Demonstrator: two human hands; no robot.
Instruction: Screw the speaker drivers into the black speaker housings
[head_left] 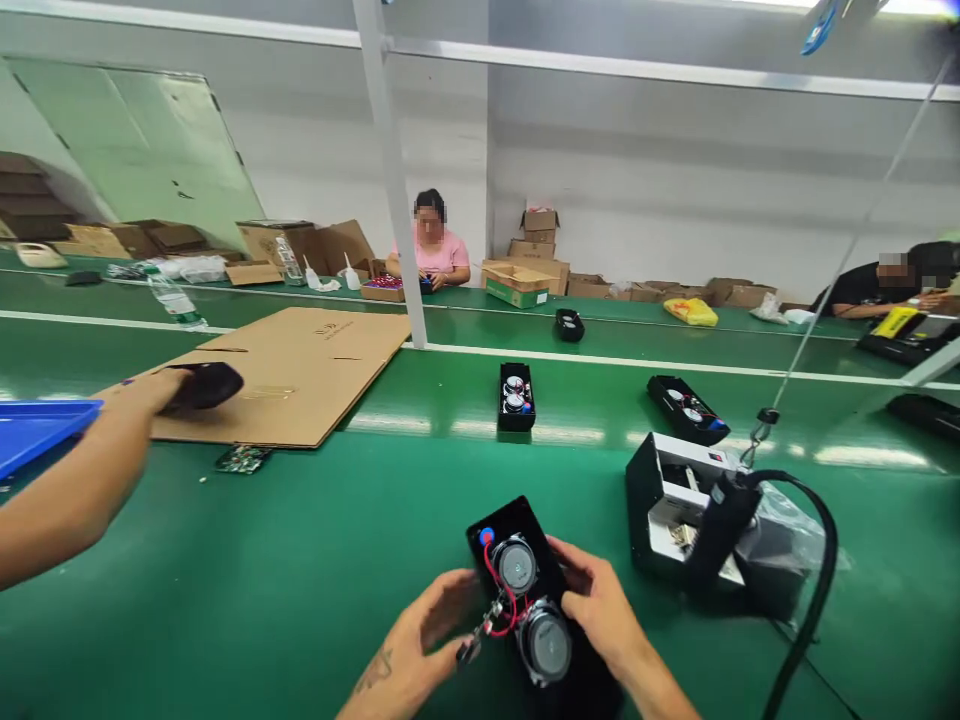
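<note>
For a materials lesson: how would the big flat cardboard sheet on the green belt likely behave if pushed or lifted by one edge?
The cardboard sheet lies flat and thin, so it would probably slide easily on the smooth green belt. Being wide, it would likely sag or flex if lifted by one edge. It looks light for its size, and it cannot roll.

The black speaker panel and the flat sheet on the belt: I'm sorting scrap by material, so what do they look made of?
Speaker panel: likely moulded plastic, matte black with even edges; its two round drivers show a grey metallic sheen. Both hands, left and right, rest on it. Flat sheet: corrugated cardboard by its dull brown face, creases and slots.
</note>
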